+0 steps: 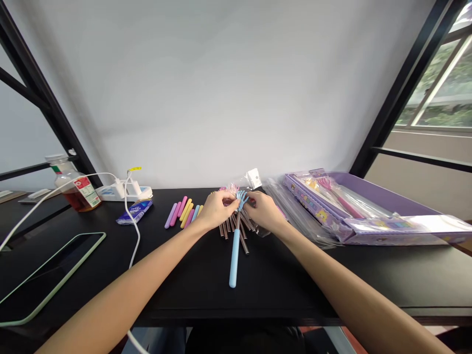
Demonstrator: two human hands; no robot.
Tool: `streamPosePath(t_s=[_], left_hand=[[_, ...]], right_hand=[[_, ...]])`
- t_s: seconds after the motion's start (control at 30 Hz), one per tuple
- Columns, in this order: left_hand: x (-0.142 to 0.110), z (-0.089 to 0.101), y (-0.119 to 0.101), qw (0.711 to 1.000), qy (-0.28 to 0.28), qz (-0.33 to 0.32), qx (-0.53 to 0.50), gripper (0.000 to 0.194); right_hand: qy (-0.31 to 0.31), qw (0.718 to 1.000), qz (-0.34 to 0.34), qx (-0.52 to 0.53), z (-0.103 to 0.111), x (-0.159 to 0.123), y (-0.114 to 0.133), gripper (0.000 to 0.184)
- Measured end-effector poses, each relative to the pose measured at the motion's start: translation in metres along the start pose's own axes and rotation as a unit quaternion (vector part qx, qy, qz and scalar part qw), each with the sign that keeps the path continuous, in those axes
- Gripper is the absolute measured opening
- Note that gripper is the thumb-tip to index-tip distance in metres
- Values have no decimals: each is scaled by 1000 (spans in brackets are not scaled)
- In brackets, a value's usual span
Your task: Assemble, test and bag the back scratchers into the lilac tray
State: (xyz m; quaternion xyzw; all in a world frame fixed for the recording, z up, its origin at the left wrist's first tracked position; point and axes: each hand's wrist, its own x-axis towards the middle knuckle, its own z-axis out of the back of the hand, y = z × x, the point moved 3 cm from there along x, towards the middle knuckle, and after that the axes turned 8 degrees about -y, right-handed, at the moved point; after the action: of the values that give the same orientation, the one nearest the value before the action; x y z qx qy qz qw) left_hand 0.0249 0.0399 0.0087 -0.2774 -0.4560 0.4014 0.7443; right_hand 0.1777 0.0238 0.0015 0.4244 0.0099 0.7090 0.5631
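Note:
A blue back scratcher (235, 256) lies pointing toward me, its hand-shaped claw end away from me and its handle on the black desk. My left hand (218, 210) pinches the claw from the left side. From the right, the fingers of my right hand (266, 211) are closed on the same claw. Under and behind my hands lies a pile of metal rods (246, 246), partly hidden. Clear wrapping with a white card (253, 178) sits just beyond them. Several pink, purple, yellow and blue handle grips (180, 209) lie left of my left hand.
Long clear plastic sleeves (295, 216) lie at right, beside an open purple box (387, 196) holding a wrapped pink back scratcher (344, 199). On the left are a phone (51, 275), a glass bottle (72, 184), a power strip (110, 191), a blue packet (134, 211) and a white cable (136, 236).

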Motion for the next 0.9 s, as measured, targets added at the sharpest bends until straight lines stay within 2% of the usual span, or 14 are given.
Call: streamPosePath(t_s=[0.07,0.17,0.27,0.37,0.5,0.6,0.7,0.73,0.8,0.9], left_hand=[[1,2,4,996,-9,55,-64,21],[2,8,6,977,-51,110,-174,24],[3,15,6,960,-93,114,-238,27],[2,19,7,948,-146,119,-257,27],[2,20,6,931,-186,132,-286,27],[4,26,4,937,-192,123,-264,32],[7,38,7,952,-215,99,-195,32],[7,42,9,955,-221,93,-177,33],[8,46,15,958,-221,86,-161,45],[9,48,25,961,-206,75,-167,47]], right_hand=[[-29,999,-11,37,3,0,3,7],[-92,990,-40,103,12,-2,9,12],[-61,991,6,120,19,-5,19,31],[-43,993,85,68,19,-9,26,41],[-31,992,117,44,10,-10,24,32],[-40,991,99,80,11,-3,17,39],[-60,992,29,105,22,5,5,46],[-48,993,6,109,26,6,1,46],[15,994,-21,105,32,6,-4,47],[106,992,21,63,37,1,-3,47]])
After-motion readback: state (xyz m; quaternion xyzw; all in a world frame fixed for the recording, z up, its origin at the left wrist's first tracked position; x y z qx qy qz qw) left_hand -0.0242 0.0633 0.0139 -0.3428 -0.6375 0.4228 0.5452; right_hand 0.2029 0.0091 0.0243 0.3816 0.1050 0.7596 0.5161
